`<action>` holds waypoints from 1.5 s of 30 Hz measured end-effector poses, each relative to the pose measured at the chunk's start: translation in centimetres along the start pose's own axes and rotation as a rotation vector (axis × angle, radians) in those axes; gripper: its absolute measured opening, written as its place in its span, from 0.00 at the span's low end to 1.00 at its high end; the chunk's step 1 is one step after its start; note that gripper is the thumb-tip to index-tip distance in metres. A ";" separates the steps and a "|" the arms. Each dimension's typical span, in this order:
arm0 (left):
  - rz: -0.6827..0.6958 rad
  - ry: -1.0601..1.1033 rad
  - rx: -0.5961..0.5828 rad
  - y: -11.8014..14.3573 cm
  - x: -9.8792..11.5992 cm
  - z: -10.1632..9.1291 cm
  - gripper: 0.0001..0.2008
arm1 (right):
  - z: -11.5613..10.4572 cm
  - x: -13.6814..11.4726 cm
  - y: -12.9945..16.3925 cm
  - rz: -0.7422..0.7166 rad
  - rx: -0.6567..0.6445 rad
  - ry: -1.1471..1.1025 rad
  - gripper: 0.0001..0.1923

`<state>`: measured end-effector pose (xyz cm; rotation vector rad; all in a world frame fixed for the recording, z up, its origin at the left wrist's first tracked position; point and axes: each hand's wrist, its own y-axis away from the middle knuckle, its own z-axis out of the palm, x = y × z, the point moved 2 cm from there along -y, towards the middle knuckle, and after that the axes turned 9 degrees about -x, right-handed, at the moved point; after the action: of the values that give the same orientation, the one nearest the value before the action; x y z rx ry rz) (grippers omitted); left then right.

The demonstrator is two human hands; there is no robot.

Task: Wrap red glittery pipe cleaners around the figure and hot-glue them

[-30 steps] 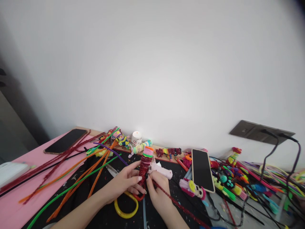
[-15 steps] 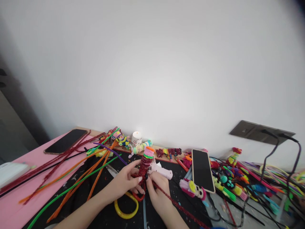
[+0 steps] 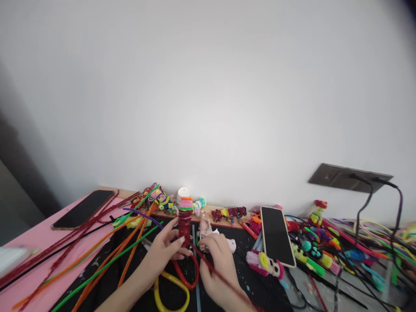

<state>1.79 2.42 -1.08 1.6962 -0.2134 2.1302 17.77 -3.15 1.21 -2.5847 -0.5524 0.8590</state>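
My left hand (image 3: 167,245) is closed around an upright column of dark red pipe cleaner (image 3: 185,223), topped with pink, orange and green bands. From it a long dark red pipe cleaner strand (image 3: 224,281) runs down to the right, across my right hand (image 3: 217,260). That hand's fingers curl over a pale pink glue gun (image 3: 205,227), whose grip end shows to the right; part of the gun is hidden. Below my hands lie scissors with red and yellow handles (image 3: 172,299), their blades partly under my left hand.
Loose pipe cleaners (image 3: 107,260) spread over the black mat on the left. One phone (image 3: 82,210) lies far left, another (image 3: 277,236) right of centre. Small pipe-cleaner figures (image 3: 229,213) and a paper cup (image 3: 183,195) line the wall. Cables (image 3: 360,208) hang from a socket panel.
My right hand has left the base of the red column and moved onto the glue gun. The column has shifted left with my left hand, and more of the red scissor handle shows.
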 end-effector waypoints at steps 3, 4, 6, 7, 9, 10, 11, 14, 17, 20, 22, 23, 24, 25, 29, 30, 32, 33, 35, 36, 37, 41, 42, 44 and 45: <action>-0.010 0.162 0.082 -0.2 0.5 -0.5 0.36 | -0.3 1.4 -0.1 0.202 0.055 0.183 0.25; -0.015 0.205 0.094 -0.2 0.6 -0.6 0.35 | -0.3 1.9 -0.1 0.256 0.052 0.245 0.27; -0.035 0.270 0.112 -0.2 0.7 -0.7 0.31 | 0.0 2.9 0.0 0.339 0.039 0.353 0.26; -0.041 0.297 0.121 -0.2 0.7 -0.8 0.29 | 0.2 3.3 0.0 0.367 0.032 0.389 0.25; -0.043 0.332 0.131 -0.2 0.7 -0.9 0.28 | 0.5 3.9 0.1 0.385 0.022 0.421 0.24; -0.041 0.342 0.125 -0.2 0.7 -0.9 0.28 | 0.6 4.0 0.2 0.388 0.020 0.420 0.24; -0.036 0.345 0.109 -0.2 0.7 -1.0 0.28 | 0.7 4.2 0.2 0.389 0.019 0.409 0.24; -0.035 0.340 0.036 -0.2 0.9 -0.9 0.29 | 0.5 4.4 0.1 0.391 0.032 0.340 0.24; -0.044 0.352 0.016 -0.1 1.1 -0.8 0.28 | 0.1 4.6 0.0 0.379 0.075 0.203 0.22; -0.053 0.380 -0.018 -0.1 1.2 -0.7 0.27 | -0.3 4.7 -0.3 0.324 0.115 -0.043 0.16; -0.049 0.399 -0.057 -0.1 1.1 -0.7 0.26 | -0.4 4.6 -0.4 0.270 0.114 -0.244 0.13; -0.045 0.408 -0.074 -0.1 1.0 -0.7 0.26 | -0.3 4.5 -0.4 0.250 0.105 -0.338 0.11; -0.042 0.417 -0.086 -0.1 0.9 -0.7 0.26 | -0.2 4.5 -0.5 0.240 0.096 -0.421 0.09; -0.038 0.426 -0.095 -0.1 0.9 -0.7 0.25 | -0.1 4.5 -0.4 0.237 0.085 -0.489 0.08; -0.009 0.426 -0.102 0.0 0.9 -0.6 0.27 | 0.6 4.6 -0.1 0.232 0.126 -0.634 0.02; -0.004 0.418 -0.096 0.0 0.9 -0.6 0.27 | 0.8 4.6 -0.1 0.231 0.133 -0.651 0.01; -0.009 0.407 -0.088 0.0 0.8 -0.6 0.28 | 0.9 4.4 0.0 0.248 0.095 -0.674 0.01; -0.014 0.404 -0.088 0.0 0.7 -0.6 0.28 | 0.9 4.2 -0.1 0.266 0.050 -0.683 0.01; -0.016 0.398 -0.085 0.0 0.5 -0.7 0.30 | 0.7 3.7 -0.3 0.297 -0.002 -0.699 0.02; -0.008 0.391 -0.083 0.0 0.5 -0.7 0.31 | 0.6 3.5 -0.3 0.300 -0.007 -0.702 0.03; 0.003 0.383 -0.078 0.0 0.4 -0.8 0.32 | 0.5 3.3 -0.4 0.302 -0.019 -0.700 0.04; 0.014 0.376 -0.059 -0.1 0.4 -0.9 0.34 | 0.5 3.2 -0.5 0.295 -0.037 -0.657 0.06; 0.009 0.379 -0.052 -0.1 0.4 -0.9 0.35 | 0.6 3.2 -0.5 0.293 -0.038 -0.643 0.06; 0.007 0.384 -0.042 -0.1 0.5 -0.9 0.35 | 0.6 3.3 -0.5 0.281 -0.039 -0.613 0.06; 0.011 0.386 -0.042 -0.1 0.6 -0.8 0.34 | 0.6 3.3 -0.5 0.271 -0.040 -0.599 0.06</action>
<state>0.97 2.92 -0.74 1.2295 -0.1529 2.3894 19.70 -1.10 -0.63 -2.4470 -0.3712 1.7522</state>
